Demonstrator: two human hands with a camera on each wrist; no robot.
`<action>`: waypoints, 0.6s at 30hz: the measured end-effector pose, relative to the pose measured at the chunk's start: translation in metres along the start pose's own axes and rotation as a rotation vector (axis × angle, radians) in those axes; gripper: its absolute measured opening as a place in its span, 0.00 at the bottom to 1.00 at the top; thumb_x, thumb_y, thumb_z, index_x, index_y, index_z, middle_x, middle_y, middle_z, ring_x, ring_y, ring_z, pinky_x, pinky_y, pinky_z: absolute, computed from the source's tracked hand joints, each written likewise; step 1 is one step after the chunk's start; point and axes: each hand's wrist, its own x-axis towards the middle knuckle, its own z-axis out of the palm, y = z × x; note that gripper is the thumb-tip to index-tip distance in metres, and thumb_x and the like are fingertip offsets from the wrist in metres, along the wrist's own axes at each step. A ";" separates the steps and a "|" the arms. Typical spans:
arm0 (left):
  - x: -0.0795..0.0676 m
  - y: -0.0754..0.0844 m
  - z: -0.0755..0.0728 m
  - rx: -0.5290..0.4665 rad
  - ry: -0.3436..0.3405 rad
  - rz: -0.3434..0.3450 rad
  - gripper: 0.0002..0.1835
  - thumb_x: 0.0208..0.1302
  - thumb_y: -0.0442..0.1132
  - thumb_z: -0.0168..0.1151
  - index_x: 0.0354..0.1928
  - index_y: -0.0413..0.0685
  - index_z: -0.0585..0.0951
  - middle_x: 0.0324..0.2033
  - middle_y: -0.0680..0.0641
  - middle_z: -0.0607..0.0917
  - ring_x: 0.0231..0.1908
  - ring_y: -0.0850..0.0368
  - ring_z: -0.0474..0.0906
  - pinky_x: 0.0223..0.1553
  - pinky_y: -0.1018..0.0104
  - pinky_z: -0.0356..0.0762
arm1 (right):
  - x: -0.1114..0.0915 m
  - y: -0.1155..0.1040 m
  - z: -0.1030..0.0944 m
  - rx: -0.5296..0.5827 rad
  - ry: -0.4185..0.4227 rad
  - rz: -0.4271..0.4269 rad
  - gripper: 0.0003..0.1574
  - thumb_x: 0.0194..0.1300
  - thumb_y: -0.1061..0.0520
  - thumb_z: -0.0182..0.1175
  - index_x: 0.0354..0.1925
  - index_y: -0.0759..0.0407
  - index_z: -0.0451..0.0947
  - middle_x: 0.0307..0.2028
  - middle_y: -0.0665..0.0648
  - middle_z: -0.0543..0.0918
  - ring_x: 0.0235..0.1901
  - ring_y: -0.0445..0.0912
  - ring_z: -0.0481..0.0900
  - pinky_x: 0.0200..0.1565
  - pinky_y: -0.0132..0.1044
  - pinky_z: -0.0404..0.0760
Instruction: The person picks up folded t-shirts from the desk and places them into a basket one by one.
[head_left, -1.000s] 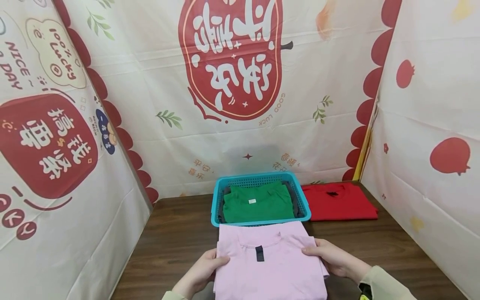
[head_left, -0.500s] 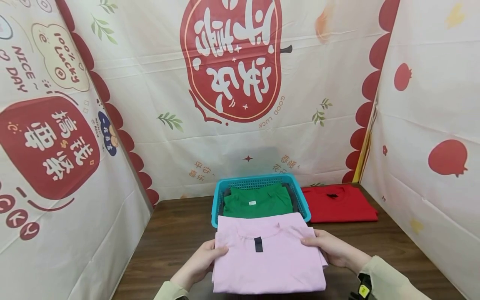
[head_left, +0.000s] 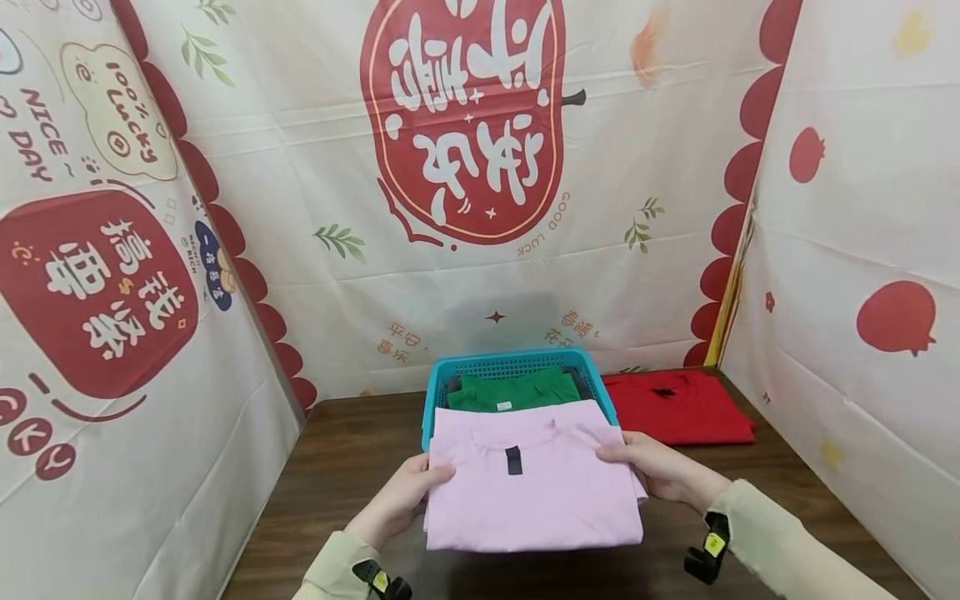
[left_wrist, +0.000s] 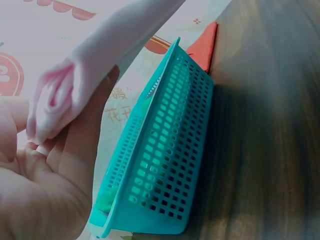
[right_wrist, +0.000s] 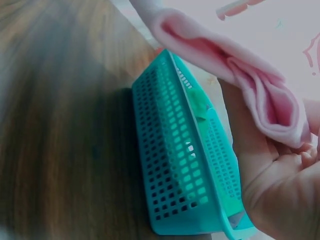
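Observation:
A folded pink T-shirt [head_left: 532, 500] with a black neck label is held up between both hands. My left hand [head_left: 405, 496] grips its left side, thumb on top and fingers beneath; my right hand [head_left: 663, 471] grips the right side the same way. Both wrist views show the folded layers of the shirt [left_wrist: 60, 95] between thumb and fingers, raised above the table. Its far edge overlaps the front of a turquoise basket [head_left: 442, 375] in the head view. Inside the basket lies a folded green T-shirt [head_left: 517, 387] with a white label, partly hidden by the pink one.
Dark folded cloth shows at the basket's inner edges, around the green shirt. To the basket's right, a folded red T-shirt [head_left: 675, 408] lies on the brown wooden table [head_left: 337, 450]. Printed white cloth walls [head_left: 300, 208] enclose the back and both sides.
Both hands have moved forward with the pink T-shirt, from in front of the basket to over its front part. More of the green shirt is now covered.

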 end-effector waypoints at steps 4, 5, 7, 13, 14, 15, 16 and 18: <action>0.006 0.005 0.000 0.003 0.027 0.010 0.20 0.69 0.40 0.57 0.55 0.30 0.73 0.35 0.45 0.86 0.34 0.56 0.83 0.35 0.62 0.82 | 0.006 -0.006 -0.004 -0.029 0.029 0.005 0.25 0.72 0.54 0.53 0.60 0.65 0.63 0.41 0.58 0.84 0.40 0.52 0.85 0.44 0.47 0.82; 0.008 0.006 0.000 0.002 0.031 0.011 0.20 0.69 0.40 0.57 0.55 0.30 0.73 0.36 0.45 0.86 0.34 0.56 0.83 0.36 0.62 0.82 | 0.007 -0.008 -0.005 -0.031 0.037 0.007 0.25 0.71 0.54 0.53 0.60 0.66 0.63 0.41 0.58 0.84 0.40 0.52 0.85 0.44 0.47 0.82; 0.011 0.007 -0.001 0.008 0.031 0.020 0.21 0.70 0.41 0.57 0.55 0.30 0.73 0.36 0.44 0.86 0.35 0.55 0.83 0.36 0.61 0.82 | 0.010 -0.009 -0.007 -0.040 0.050 0.010 0.26 0.71 0.53 0.53 0.60 0.66 0.63 0.41 0.58 0.84 0.40 0.52 0.85 0.44 0.46 0.82; 0.020 0.011 -0.006 0.024 0.033 0.031 0.21 0.70 0.41 0.56 0.57 0.30 0.73 0.38 0.43 0.86 0.36 0.54 0.84 0.38 0.60 0.82 | 0.021 -0.011 -0.013 -0.052 0.086 0.016 0.28 0.71 0.53 0.54 0.61 0.67 0.62 0.41 0.57 0.85 0.40 0.53 0.85 0.44 0.46 0.82; 0.022 0.012 -0.006 0.024 0.039 0.032 0.21 0.70 0.41 0.56 0.57 0.30 0.73 0.38 0.43 0.86 0.36 0.55 0.84 0.38 0.61 0.82 | 0.024 -0.012 -0.014 -0.053 0.091 0.017 0.28 0.70 0.53 0.55 0.61 0.67 0.62 0.41 0.57 0.85 0.40 0.53 0.85 0.44 0.47 0.82; 0.024 0.012 -0.007 0.022 0.047 0.032 0.21 0.70 0.41 0.57 0.56 0.30 0.73 0.38 0.44 0.86 0.36 0.55 0.84 0.37 0.61 0.82 | 0.027 -0.013 -0.015 -0.052 0.097 0.017 0.29 0.70 0.53 0.55 0.62 0.67 0.62 0.41 0.57 0.85 0.40 0.52 0.85 0.44 0.47 0.82; 0.026 0.012 -0.008 0.020 0.053 0.031 0.21 0.70 0.41 0.57 0.56 0.29 0.73 0.38 0.44 0.86 0.35 0.55 0.84 0.37 0.61 0.82 | 0.028 -0.014 -0.016 -0.051 0.104 0.016 0.29 0.70 0.53 0.55 0.62 0.67 0.62 0.41 0.57 0.85 0.40 0.52 0.85 0.44 0.47 0.82; 0.030 0.013 -0.009 0.014 0.063 0.031 0.21 0.70 0.41 0.57 0.56 0.30 0.73 0.37 0.44 0.86 0.35 0.55 0.84 0.37 0.61 0.82 | 0.032 -0.015 -0.018 -0.052 0.120 0.017 0.30 0.70 0.53 0.56 0.62 0.67 0.61 0.40 0.57 0.85 0.39 0.52 0.85 0.44 0.46 0.82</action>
